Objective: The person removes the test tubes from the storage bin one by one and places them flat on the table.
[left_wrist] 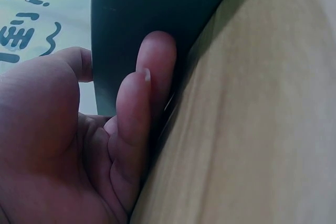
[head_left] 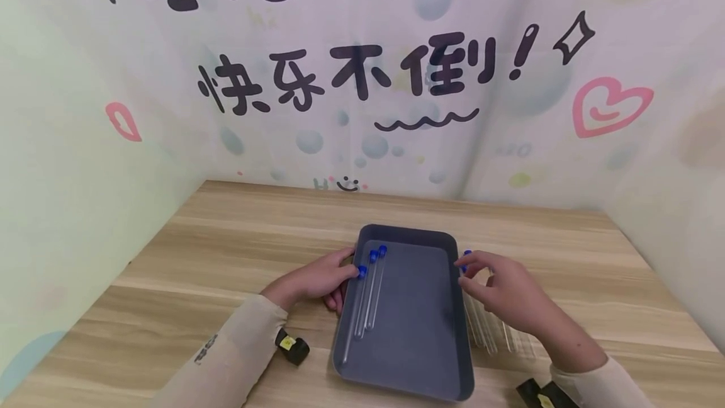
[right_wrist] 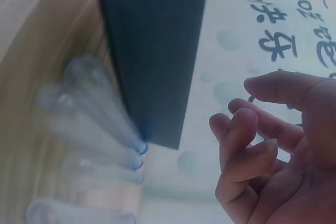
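Note:
A dark grey rectangular tray lies on the table, with three clear test tubes with blue caps along its left side. My left hand grips the tray's left wall, thumb over the rim close to a blue cap; in the left wrist view its fingers lie against the outer wall. Just beyond the right rim hovers my right hand, fingers loosely bent and holding nothing. Beneath it several more capped test tubes lie beside the tray, partly hidden by the hand; they are blurred in the right wrist view.
The wood-grain table reaches back to a printed cloth backdrop with black lettering. Pale walls or cloth stand at both sides. A black band with a yellow tag is at the left wrist, another at the right.

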{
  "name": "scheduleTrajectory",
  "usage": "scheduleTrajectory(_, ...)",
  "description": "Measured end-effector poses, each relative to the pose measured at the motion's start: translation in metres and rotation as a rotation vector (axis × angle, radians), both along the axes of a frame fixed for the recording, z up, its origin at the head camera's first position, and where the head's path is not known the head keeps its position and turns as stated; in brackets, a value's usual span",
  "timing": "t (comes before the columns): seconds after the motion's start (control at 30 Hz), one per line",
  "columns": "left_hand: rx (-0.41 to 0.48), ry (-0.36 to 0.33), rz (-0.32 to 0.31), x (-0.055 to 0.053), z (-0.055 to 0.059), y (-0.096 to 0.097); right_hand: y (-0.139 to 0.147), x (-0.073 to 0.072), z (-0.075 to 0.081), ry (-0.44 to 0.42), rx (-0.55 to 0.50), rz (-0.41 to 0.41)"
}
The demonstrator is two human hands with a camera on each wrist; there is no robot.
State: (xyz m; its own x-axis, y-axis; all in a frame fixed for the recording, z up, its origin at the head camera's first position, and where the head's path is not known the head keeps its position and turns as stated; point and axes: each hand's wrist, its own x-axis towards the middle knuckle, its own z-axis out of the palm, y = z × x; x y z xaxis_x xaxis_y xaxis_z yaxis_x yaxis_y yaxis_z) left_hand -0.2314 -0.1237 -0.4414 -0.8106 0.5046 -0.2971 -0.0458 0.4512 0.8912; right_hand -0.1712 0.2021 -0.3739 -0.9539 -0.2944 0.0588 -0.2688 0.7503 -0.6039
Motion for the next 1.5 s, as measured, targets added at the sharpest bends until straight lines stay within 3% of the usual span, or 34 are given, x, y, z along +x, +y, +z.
scheduleTrajectory(0.53, 0.001, 0.008, -0.011, 0.002, -0.002, 0.000, -0.038, 0.001, 0.019, -0.043, -0.050, 0.040)
scheduleTrajectory(1.5, -0.005, 0.009, -0.008, 0.000, -0.001, 0.000, -0.043, -0.004, 0.001, -0.115, -0.032, 0.045)
